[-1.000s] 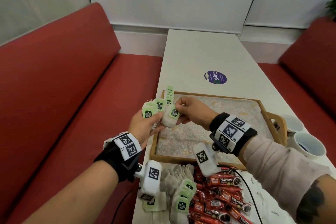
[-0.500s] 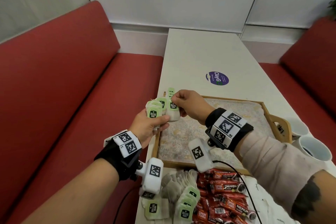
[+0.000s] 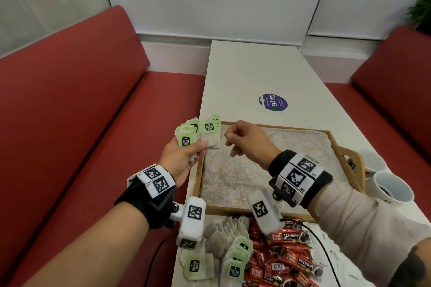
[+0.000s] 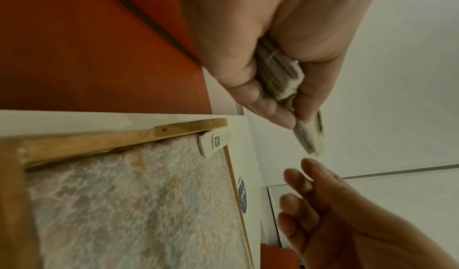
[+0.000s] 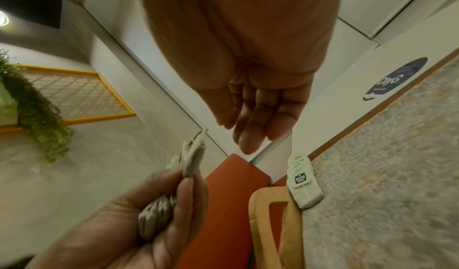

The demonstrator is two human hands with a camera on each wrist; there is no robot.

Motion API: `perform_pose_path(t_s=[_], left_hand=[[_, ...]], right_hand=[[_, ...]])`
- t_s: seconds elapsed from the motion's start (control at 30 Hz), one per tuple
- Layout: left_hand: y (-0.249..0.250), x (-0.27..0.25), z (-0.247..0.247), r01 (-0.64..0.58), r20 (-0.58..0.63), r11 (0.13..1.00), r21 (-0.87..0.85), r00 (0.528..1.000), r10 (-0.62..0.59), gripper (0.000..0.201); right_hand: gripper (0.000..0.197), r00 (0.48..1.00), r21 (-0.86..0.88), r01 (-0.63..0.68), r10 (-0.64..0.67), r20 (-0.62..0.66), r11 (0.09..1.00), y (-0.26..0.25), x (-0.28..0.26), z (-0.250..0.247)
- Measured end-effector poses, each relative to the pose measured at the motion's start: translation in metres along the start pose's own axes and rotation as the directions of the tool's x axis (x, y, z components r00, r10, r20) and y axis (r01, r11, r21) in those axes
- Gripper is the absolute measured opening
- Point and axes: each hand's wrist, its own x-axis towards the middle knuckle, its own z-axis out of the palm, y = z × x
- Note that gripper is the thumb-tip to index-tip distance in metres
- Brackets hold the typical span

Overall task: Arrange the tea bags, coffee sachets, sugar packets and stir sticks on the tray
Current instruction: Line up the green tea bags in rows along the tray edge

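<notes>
Several tea bags [image 3: 190, 136] sit fanned in the left hand [image 3: 180, 158], gripped by thumb and fingers at about 9 o'clock off the tray [image 3: 335, 144], its far-left corner. One bag [image 3: 211, 137] stands out at the 3 o'clock side of the fan. A short row [image 5: 301, 183] already lies in that corner against the rim. The right hand [image 3: 247, 144] hovers just beside the fan, fingers loosely curled and holding nothing. To do this step well, I judge it should pinch only that outermost bag by its paper body, not its green tag, and lay it overlapping the row so the tags line up. Half a second ago the right fingertips pinched that bag's top; now they have let go and drawn slightly toward 3 o'clock. More bags and red coffee sachets [image 3: 289, 261] wait at 6 o'clock.
</notes>
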Motion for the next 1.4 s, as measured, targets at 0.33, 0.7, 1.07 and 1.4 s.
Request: perform_pose_path(t_s=[0.33, 0.7, 1.07, 1.4], left_hand=[[-0.002, -0.012, 0.001, -0.022, -0.015, 1.0, -0.021, 1.0, 0.022, 0.041], [-0.004, -0.025, 0.009, -0.092, -0.056, 0.996, -0.018, 0.994, 0.091, 0.04], [-0.008, -0.03, 0.016, -0.139, -0.038, 0.99, 0.009, 0.99, 0.139, 0.035], [-0.006, -0.029, 0.013, -0.059, 0.03, 0.997, 0.047, 0.998, 0.058, 0.036]], right_hand=[[0.008, 0.987, -0.164, 0.149, -0.157, -0.033, 0.975, -0.003, -0.017, 0.014], [0.013, 0.974, -0.247, 0.16, -0.194, -0.12, 0.956, -0.005, -0.029, 0.019], [0.011, 0.972, -0.263, 0.19, -0.219, -0.088, 0.946, -0.006, -0.043, 0.024], [0.027, 0.986, -0.252, 0.083, -0.115, -0.117, 0.964, -0.006, -0.031, -0.001]])
